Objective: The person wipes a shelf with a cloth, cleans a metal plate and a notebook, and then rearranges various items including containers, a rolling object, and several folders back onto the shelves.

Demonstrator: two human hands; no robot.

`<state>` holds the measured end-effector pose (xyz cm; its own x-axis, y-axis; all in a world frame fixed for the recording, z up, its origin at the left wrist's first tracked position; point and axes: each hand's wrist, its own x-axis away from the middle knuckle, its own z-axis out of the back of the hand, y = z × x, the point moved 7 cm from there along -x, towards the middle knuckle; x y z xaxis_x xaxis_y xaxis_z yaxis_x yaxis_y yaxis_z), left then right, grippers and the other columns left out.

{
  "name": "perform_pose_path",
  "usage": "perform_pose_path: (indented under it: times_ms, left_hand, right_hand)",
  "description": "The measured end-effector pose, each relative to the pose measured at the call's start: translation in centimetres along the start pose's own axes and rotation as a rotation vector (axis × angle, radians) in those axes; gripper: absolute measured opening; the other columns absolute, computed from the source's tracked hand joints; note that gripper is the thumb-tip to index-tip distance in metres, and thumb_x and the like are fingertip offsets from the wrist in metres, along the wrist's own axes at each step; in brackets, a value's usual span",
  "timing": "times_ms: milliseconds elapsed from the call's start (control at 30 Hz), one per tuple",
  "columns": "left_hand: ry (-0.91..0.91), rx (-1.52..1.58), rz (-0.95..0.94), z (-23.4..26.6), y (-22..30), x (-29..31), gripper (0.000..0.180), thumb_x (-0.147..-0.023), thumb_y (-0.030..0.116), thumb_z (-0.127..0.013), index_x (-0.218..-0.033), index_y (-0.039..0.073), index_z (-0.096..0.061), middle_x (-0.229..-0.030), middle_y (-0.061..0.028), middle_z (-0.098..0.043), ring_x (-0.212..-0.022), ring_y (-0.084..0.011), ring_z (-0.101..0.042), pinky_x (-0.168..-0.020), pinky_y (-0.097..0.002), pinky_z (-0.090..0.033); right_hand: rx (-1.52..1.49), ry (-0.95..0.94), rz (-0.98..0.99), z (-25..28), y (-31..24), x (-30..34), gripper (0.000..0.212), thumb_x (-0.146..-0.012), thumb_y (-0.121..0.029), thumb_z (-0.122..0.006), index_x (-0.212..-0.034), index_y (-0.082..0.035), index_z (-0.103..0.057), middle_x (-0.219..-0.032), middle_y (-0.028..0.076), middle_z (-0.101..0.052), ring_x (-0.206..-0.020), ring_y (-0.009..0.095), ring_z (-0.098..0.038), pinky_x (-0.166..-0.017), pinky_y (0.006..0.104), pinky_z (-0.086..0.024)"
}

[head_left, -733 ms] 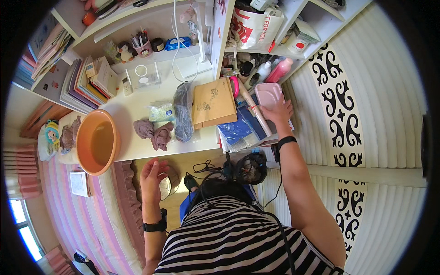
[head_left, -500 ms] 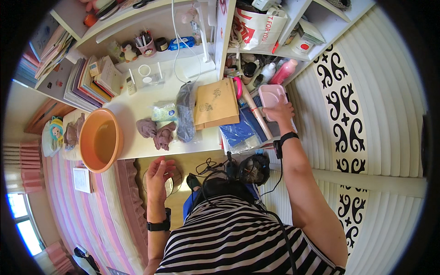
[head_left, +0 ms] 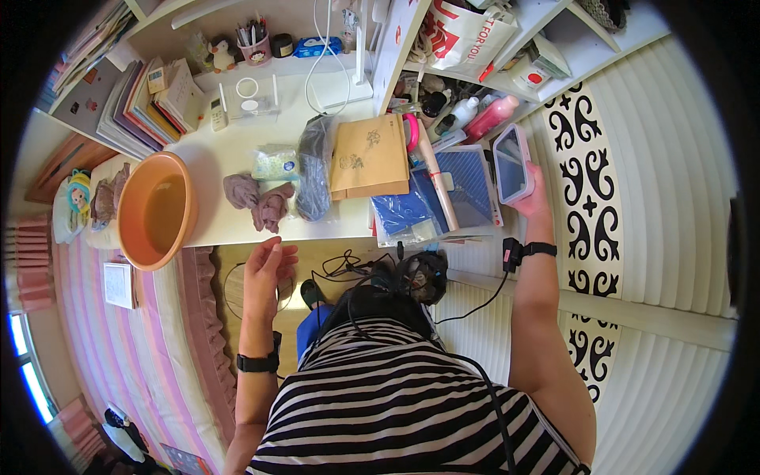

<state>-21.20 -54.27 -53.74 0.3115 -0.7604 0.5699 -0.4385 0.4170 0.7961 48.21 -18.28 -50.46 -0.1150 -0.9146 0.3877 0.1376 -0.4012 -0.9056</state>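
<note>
Partly hidden right hand (head_left: 534,202) fingers grasp pink-framed mirror (head_left: 512,165); left hand (head_left: 265,267) fingers released.

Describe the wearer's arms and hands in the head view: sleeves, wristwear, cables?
Both forearms are bare, with no sleeves showing on them. The left hand has a black band on its wrist. The right hand also wears a black wrist device, and a thin black cable runs from it toward the body.

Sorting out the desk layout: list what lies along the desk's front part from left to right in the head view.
Orange basin → crumpled brownish cloths → dark plastic bag → brown paper envelope → blue zip pouch → pink-framed mirror held in the right hand.
</note>
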Motion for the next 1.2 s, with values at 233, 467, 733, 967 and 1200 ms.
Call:
perform_pose_path:
  times_ms: [233,467,733,967,1200]
  left_hand:
    - [-0.141,-0.037,-0.006,-2.8,1.1,-0.7,0.047,-0.138,0.029,-0.078,-0.176,0.001,-0.075,-0.149,-0.0154,-0.096,-0.127,-0.0226,-0.09,-0.106,-0.0384,-0.069]
    - [-0.282,0.031,-0.008,-6.5,2.2,1.4,0.057,-0.139,0.041,-0.081,-0.18,0.003,-0.072,-0.165,-0.0147,-0.09,-0.138,-0.0236,-0.087,-0.116,-0.0418,-0.069]
    - [-0.081,0.269,-0.079,0.5,0.4,2.7,0.057,-0.136,0.043,-0.086,-0.171,-0.001,-0.076,-0.143,-0.0074,-0.09,-0.123,-0.0163,-0.086,-0.1,-0.0359,-0.071]
    - [0.257,0.321,-0.129,16.4,-3.2,6.1,0.04,-0.137,0.029,-0.082,-0.167,0.002,-0.082,-0.151,-0.0086,-0.093,-0.13,-0.0203,-0.09,-0.113,-0.0427,-0.074]
    - [0.385,0.332,-0.165,26.8,-1.9,11.0,0.037,-0.136,0.029,-0.082,-0.163,0.003,-0.085,-0.144,-0.0056,-0.094,-0.124,-0.0172,-0.09,-0.11,-0.0402,-0.072]
  right_hand:
    - [-0.202,-0.169,0.048,-6.4,-2.0,4.5,0.086,-0.117,-0.046,-0.093,-0.188,-0.004,-0.069,-0.157,0.012,-0.087,-0.14,0.025,-0.084,-0.121,0.0428,-0.066]
    - [0.249,-0.476,0.198,-30.0,-3.0,15.3,0.126,-0.101,-0.05,-0.106,-0.202,0.003,-0.052,-0.169,0.026,-0.082,-0.155,0.037,-0.08,-0.134,0.0499,-0.063]
    - [0.895,-0.534,0.74,-52.2,-0.3,29.6,0.143,-0.078,-0.062,-0.116,-0.196,-0.011,-0.054,-0.175,0.038,-0.069,-0.165,0.062,-0.067,-0.135,0.0768,-0.057]
    - [0.857,-0.778,0.889,-63.5,5.0,33.7,0.118,-0.093,-0.067,-0.109,-0.187,-0.011,-0.065,-0.173,0.035,-0.073,-0.162,0.062,-0.07,-0.133,0.0781,-0.058]
    - [0.916,-0.752,0.579,-72.1,8.5,20.3,0.065,-0.108,-0.047,-0.103,-0.157,-0.006,-0.089,-0.137,0.028,-0.089,-0.135,0.051,-0.086,-0.122,0.0628,-0.068]
